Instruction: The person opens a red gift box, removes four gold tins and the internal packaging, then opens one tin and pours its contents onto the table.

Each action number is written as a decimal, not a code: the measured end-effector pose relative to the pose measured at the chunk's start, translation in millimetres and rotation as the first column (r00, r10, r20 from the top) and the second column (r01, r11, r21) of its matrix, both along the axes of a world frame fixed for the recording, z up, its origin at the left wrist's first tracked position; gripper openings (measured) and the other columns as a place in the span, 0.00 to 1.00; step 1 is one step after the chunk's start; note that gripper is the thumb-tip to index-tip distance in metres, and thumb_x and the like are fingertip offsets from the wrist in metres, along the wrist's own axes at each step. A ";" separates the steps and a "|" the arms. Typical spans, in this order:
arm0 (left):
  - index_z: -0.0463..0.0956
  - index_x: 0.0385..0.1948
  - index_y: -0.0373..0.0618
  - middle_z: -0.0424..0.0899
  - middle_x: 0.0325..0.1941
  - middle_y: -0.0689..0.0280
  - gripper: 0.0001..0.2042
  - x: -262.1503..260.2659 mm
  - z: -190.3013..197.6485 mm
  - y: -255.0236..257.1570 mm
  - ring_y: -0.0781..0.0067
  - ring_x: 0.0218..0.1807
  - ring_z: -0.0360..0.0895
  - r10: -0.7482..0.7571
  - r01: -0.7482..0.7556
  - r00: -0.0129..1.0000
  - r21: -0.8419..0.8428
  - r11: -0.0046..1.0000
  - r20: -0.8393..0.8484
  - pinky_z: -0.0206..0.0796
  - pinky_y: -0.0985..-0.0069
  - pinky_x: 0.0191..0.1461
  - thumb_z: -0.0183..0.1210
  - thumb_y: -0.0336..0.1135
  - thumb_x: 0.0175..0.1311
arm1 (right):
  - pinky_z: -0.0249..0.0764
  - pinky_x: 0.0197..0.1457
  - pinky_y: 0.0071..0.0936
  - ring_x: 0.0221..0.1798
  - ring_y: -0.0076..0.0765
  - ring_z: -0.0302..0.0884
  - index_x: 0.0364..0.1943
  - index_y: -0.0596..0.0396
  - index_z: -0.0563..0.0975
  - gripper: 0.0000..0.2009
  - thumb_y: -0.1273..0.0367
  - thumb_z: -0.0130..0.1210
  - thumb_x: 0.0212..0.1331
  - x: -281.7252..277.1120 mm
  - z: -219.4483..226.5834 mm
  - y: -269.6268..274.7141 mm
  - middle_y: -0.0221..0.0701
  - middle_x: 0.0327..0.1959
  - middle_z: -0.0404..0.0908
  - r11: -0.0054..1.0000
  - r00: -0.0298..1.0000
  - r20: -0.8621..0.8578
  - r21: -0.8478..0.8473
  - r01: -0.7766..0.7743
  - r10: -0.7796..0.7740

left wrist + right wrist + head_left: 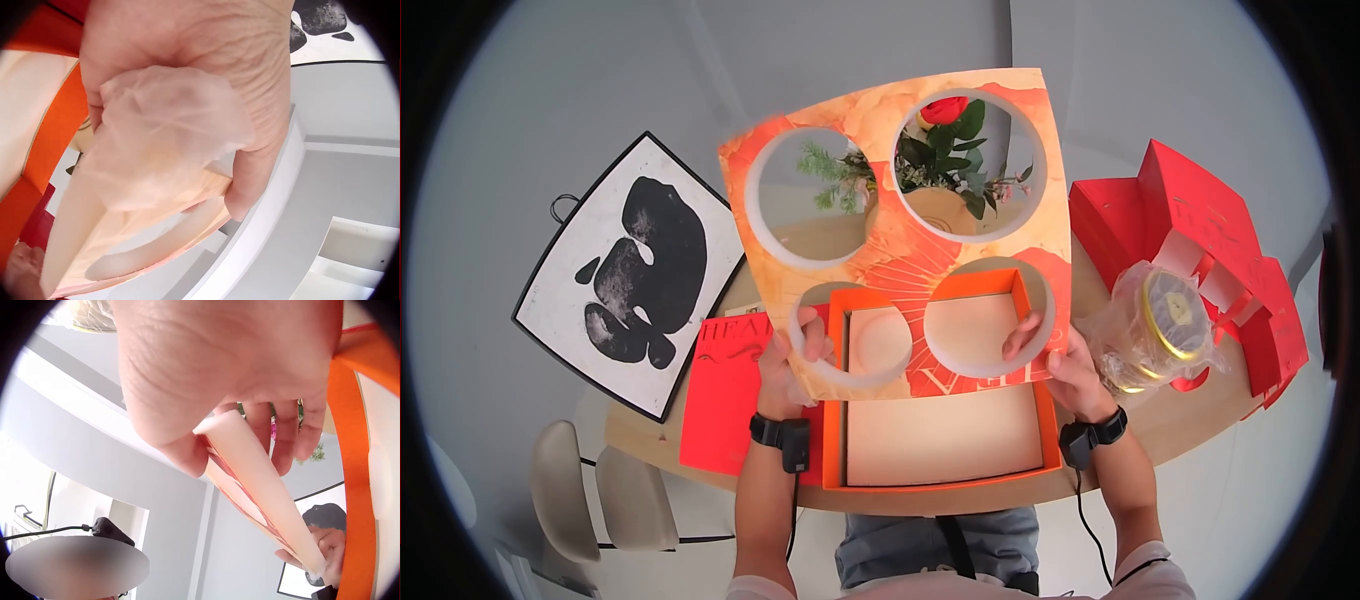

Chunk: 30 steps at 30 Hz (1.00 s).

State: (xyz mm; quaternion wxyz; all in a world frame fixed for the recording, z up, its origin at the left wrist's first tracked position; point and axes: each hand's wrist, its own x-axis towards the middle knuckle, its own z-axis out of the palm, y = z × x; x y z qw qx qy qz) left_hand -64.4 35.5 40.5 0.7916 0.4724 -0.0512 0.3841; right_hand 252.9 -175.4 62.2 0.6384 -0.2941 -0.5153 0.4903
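Both hands hold up a thick square insert (890, 270) with four round holes and an orange-red printed face. The left hand (785, 370) grips its lower left corner, fingers through the hole. In the left wrist view crumpled translucent wrap (169, 125) lies at the palm of the left hand (187, 37). At the lower right corner the right hand (1080, 375) pinches the edge, fingertips in the hole; the right wrist view shows the thumb of the right hand (225, 362) on the printed side and the white foam edge (269, 475). Below is an open orange box (945, 440).
On the wooden table (1200, 430) a red booklet (720, 400) and a black-framed picture (640, 280) are at left. Plastic-wrapped jars with gold rims (1170, 320) and a red box (1210, 220) are at right. Flowers (950, 150) show through the holes; chairs (635, 500) are lower left.
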 end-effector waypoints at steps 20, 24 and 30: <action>0.73 0.61 0.39 0.73 0.26 0.69 0.33 6.0 18.9 -19.1 0.78 0.26 0.71 0.055 -0.062 0.991 -0.056 0.996 -0.125 0.67 0.79 0.27 0.70 0.52 0.59 | 0.72 0.56 0.36 0.48 0.36 0.77 0.71 0.59 0.62 0.31 0.54 0.54 0.72 7.9 -10.6 2.0 0.33 0.37 0.79 0.998 0.986 -0.152 -0.002 0.063 -0.062; 0.71 0.58 0.43 0.70 0.27 0.69 0.29 7.1 18.1 -17.5 0.79 0.24 0.68 0.045 -0.052 0.992 -0.058 0.997 -0.119 0.66 0.80 0.23 0.68 0.51 0.62 | 0.71 0.53 0.38 0.41 0.39 0.76 0.70 0.57 0.63 0.33 0.53 0.57 0.69 2.1 -3.7 1.2 0.32 0.32 0.77 0.993 0.980 -0.166 -0.056 0.103 -0.111; 0.69 0.59 0.47 0.67 0.27 0.70 0.27 5.6 15.8 -13.5 0.80 0.25 0.64 0.011 -0.013 0.995 -0.022 1.000 -0.104 0.62 0.81 0.22 0.66 0.50 0.64 | 0.69 0.46 0.29 0.36 0.29 0.71 0.72 0.60 0.61 0.33 0.53 0.53 0.72 3.5 -3.6 2.2 0.27 0.28 0.72 1.000 0.979 -0.204 0.006 0.016 -0.014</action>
